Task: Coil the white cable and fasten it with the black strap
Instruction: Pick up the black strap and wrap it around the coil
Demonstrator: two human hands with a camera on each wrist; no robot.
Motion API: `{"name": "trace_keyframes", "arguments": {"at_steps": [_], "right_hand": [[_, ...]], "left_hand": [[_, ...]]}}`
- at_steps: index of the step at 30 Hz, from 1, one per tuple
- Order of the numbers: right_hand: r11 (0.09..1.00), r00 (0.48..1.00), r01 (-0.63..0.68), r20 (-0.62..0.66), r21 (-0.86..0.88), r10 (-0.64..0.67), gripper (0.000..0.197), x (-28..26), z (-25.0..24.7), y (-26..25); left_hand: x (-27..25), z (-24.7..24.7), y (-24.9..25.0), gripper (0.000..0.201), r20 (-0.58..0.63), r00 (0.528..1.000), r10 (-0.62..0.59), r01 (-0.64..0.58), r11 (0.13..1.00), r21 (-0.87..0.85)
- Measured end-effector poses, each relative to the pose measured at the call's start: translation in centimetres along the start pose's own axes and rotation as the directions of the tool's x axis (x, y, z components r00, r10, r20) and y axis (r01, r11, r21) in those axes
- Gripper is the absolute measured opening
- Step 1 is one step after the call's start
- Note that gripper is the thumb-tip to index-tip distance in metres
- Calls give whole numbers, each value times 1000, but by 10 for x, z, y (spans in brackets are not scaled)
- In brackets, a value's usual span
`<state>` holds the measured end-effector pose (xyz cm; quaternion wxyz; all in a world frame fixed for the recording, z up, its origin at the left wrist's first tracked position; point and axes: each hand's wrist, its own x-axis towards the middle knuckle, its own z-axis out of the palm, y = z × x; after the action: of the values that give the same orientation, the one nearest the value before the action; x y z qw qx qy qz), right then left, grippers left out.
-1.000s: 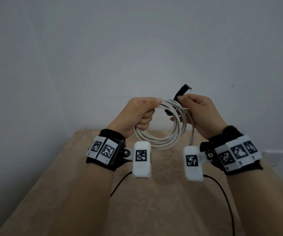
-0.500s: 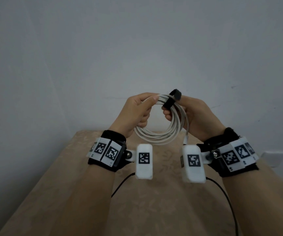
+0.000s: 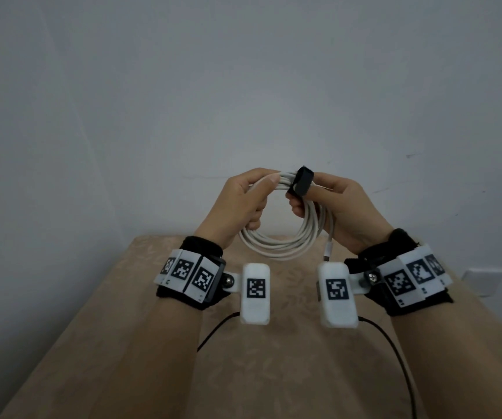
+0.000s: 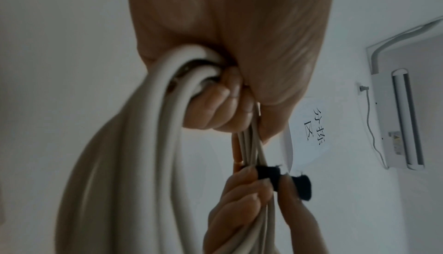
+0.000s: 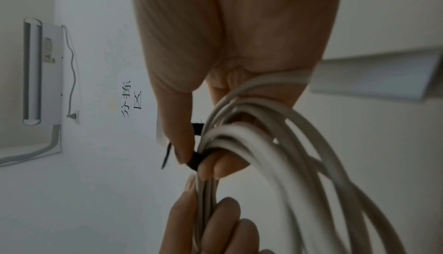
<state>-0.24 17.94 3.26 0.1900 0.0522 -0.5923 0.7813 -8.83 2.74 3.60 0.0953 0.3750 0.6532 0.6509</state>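
The white cable [image 3: 286,237] hangs coiled in the air between both hands, above the table [image 3: 140,358]. The left hand [image 3: 237,204] grips the coil's top left with curled fingers. Just to its right, the right hand [image 3: 343,213] pinches the black strap [image 3: 301,181] wrapped around the strands.

A tan surface [image 3: 140,352] with a faint leaf pattern meets a plain grey wall [image 3: 243,86]. A white air conditioner [image 4: 402,118] hangs high up, near a paper sign [image 4: 309,129] with black writing.

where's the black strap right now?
Head view: the black strap is wrapped around the top of the white cable coil, pinched by the right hand, just right of the left hand.
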Motion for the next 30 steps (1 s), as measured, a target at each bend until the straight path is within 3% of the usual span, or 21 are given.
{"name": "trace_keyframes", "arguments": {"at_steps": [6,11,14,18,23,30], "right_hand": [[998,1000,3,-25,-59,-5,17,0,1,-1],[990,999,-29,11,-136,31,19,-1,0,-2],[992,998,-50,20,-114,53,27,-1,-2,-4],[994,996,-92,-13,-59,91,18,-2,-2,-8],[991,991,-126,-40,-38,124,23,-2,0,-7],[990,992,-107,-70,-88,101,28,-1,-1,-8]], "left_hand": [[-3,0,7,18,51,999,17,-22,996,84],[-3,-6,16,18,121,992,-24,-13,954,299],[-5,-1,17,18,166,986,-25,-26,955,295],[-7,7,15,26,167,986,3,-51,958,282],[-6,9,12,34,164,986,35,-80,958,275],[-6,17,13,30,125,979,162,-193,936,295]]}}
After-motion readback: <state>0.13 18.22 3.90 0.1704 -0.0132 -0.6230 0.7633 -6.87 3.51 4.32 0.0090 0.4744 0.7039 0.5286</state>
